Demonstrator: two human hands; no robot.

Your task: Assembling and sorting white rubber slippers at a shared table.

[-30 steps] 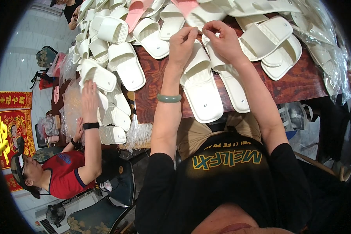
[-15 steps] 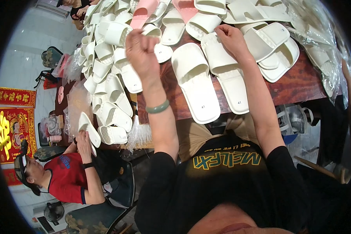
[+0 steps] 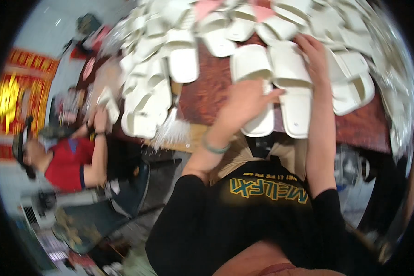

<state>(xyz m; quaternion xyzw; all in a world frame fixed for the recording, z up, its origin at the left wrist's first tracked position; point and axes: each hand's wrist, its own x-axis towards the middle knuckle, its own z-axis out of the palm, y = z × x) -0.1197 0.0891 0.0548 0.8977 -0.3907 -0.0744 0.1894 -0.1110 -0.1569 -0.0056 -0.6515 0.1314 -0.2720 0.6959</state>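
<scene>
1. The left hand (image 3: 244,103) has dropped from the slipper pile back to the left white slipper (image 3: 255,87) on the red-brown table (image 3: 207,96); its fingers lie loosely spread over the sole.
2. The right hand (image 3: 313,55) stays flat, fingers open, on the right white slipper (image 3: 292,87), just beside.

Far off to my left, a red banner (image 3: 30,64) with gold characters hangs on the wall, and below it a bigger red sign (image 3: 7,99) glows with blurred yellow figures. Along the table's right edge lie clear plastic bags (image 3: 393,92), shiny and crumpled, contents unclear.
</scene>
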